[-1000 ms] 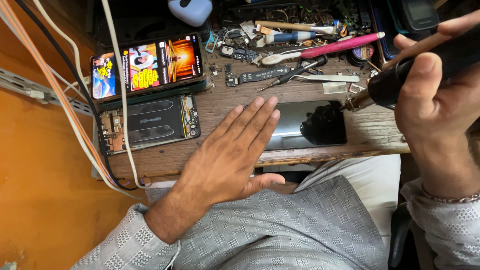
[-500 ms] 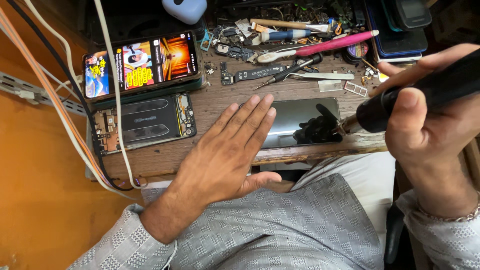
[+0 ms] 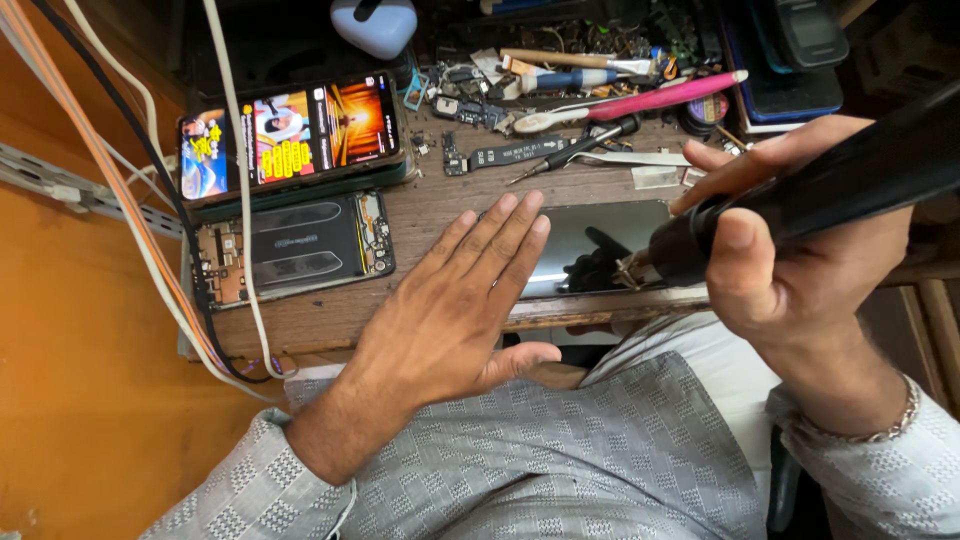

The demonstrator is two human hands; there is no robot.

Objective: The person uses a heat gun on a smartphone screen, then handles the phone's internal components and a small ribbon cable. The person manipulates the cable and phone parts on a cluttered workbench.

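Note:
My left hand [image 3: 455, 305] lies flat and open, fingers together, its fingertips resting on the edge of a glossy phone screen panel [image 3: 610, 235] that lies on the wooden workbench [image 3: 330, 320]. My right hand [image 3: 790, 250] grips a thick black hot-air tool handle [image 3: 840, 185], its metal nozzle tip [image 3: 632, 266] hovering just over the panel's near edge. Left of my hand lies an opened phone [image 3: 295, 248] with its circuit board bare. Behind that sits a lit phone [image 3: 290, 135] showing colourful pictures.
A pink-handled brush [image 3: 640, 100], tweezers, a screwdriver, a flex cable strip [image 3: 505, 155] and small parts clutter the back of the bench. White, orange and black cables [image 3: 160, 230] run down the left side past an orange wall. A pale blue case [image 3: 375, 22] sits at the top.
The right hand with the black tool has come left and nearer to the camera, bringing the nozzle to the panel's near edge. The left hand has stayed flat in place.

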